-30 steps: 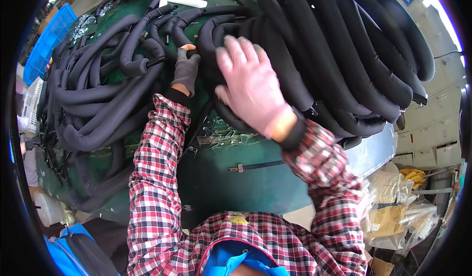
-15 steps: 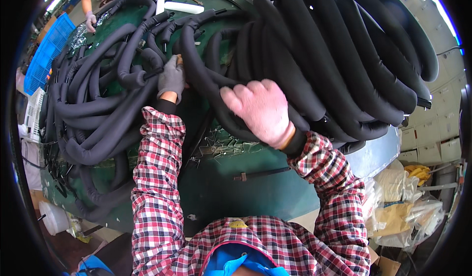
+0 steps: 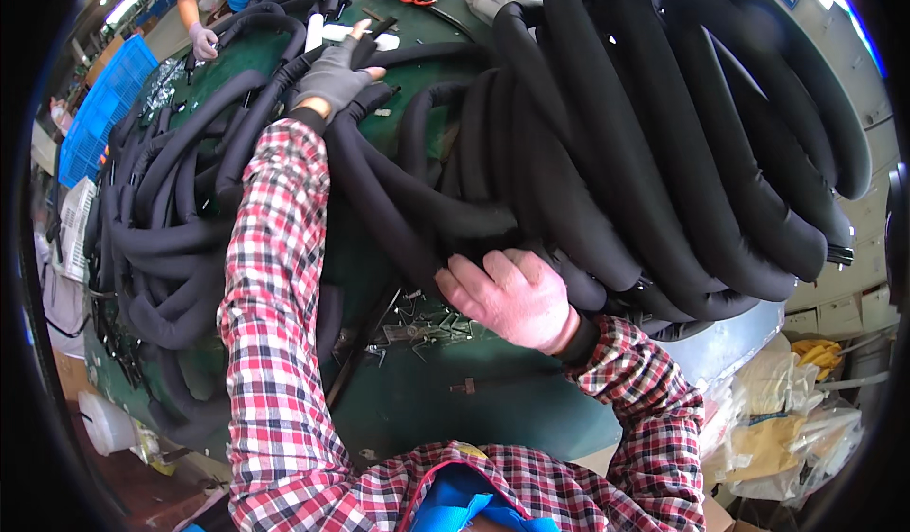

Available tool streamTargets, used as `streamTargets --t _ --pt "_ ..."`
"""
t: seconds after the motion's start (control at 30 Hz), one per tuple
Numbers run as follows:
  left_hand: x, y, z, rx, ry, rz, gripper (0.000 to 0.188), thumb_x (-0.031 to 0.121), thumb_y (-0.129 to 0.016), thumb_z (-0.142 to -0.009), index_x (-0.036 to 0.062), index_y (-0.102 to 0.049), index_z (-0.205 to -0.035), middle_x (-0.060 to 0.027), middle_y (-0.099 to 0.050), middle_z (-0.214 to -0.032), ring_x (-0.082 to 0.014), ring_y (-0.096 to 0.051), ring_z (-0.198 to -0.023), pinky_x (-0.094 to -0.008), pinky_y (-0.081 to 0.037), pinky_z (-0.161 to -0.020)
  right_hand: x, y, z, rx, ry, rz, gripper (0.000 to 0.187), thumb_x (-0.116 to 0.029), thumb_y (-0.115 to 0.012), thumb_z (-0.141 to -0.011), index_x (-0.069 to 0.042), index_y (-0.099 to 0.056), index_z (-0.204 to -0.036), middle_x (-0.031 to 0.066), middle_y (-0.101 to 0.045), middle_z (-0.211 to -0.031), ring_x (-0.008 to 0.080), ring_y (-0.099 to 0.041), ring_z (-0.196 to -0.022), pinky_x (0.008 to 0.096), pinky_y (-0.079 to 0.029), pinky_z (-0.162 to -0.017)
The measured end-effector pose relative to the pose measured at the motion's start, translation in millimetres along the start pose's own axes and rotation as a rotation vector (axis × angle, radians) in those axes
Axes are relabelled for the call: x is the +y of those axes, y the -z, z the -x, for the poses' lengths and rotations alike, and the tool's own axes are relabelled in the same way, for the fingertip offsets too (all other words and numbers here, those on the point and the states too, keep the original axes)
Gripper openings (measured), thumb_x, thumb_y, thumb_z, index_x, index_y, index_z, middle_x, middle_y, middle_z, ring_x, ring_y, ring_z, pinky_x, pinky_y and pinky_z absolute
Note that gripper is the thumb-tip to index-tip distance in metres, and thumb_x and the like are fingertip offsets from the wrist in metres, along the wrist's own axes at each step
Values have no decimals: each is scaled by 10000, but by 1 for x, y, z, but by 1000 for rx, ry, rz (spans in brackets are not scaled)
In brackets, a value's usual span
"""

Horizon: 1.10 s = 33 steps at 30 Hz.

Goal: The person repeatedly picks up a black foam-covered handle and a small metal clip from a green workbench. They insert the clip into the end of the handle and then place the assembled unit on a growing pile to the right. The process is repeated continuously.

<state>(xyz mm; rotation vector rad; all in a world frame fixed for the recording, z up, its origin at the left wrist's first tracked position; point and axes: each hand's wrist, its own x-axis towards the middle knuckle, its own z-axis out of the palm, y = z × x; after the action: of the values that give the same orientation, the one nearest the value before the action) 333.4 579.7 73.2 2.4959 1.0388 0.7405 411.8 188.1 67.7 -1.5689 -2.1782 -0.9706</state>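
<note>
My left hand (image 3: 334,79), in a grey glove with bare fingertips, reaches out across the table with thumb and forefinger spread. It lies over the ends of black foam-covered tubes, and a dark tube end (image 3: 368,51) shows between its fingers. My right hand (image 3: 512,297), in a pink glove, is closed at the near bend of a black foam-covered tube (image 3: 393,191). Its fingertips are partly hidden. Left of my left arm lies a tangle of similar tubes (image 3: 175,238).
Thick black foam-covered coils (image 3: 654,144) fill the right of the green table (image 3: 427,409). Small metal clips (image 3: 417,319) lie scattered near the middle. Red-handled scissors (image 3: 417,0) and a blue crate (image 3: 109,106) are farther off. A co-worker's gloved hand (image 3: 203,43) is at far left.
My left hand has moved forward and its fingers have spread. My right hand has come nearer to me, drawing the tube bend with it.
</note>
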Motion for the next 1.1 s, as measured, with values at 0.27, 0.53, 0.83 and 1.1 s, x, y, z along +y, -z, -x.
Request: streamTargets --t 0.27,0.53,0.83,1.1 --pt "-1 82 41 664 -245 -188 527 101 -684 -829 242 -568 -1323 -122 -653 -1134 -357 -662 -1008 -446 -538 -858 -1 7 -1 -241 -38 17 372 -218 -598 -747 -114 -610 -1104 9 -559 -967 157 -562 -873 287 -463 -823" --pt "54 129 59 648 -157 -534 566 240 -717 -867 323 -535 -1396 -104 -652 -1118 -336 -691 -890 -450 -559 -746 5 16 -7 -334 -58 -32 403 -200 -613 -741 -92 -591 -1129 20 -583 -966 170 -594 -805 330 -483 -746" --pt "-61 -34 -7 87 373 63 334 274 -605 -946 94 -637 -1225 -168 -697 -1165 -279 -675 -1081 -391 -536 -892 19 48 -41 -361 -523 -223 694 -377 -836 -667 -99 -554 -1237 44 -598 -1163 221 -661 -835 338 -551 -689" --pt "-180 -50 -34 -121 547 16 506 199 -580 -867 69 -571 -1355 -176 -618 -1335 -303 -580 -1260 -404 -454 -1035 21 43 -18 -202 -329 -275 594 -267 -806 -579 -152 -646 -1139 -9 -652 -1149 178 -643 -936 319 -523 -795"
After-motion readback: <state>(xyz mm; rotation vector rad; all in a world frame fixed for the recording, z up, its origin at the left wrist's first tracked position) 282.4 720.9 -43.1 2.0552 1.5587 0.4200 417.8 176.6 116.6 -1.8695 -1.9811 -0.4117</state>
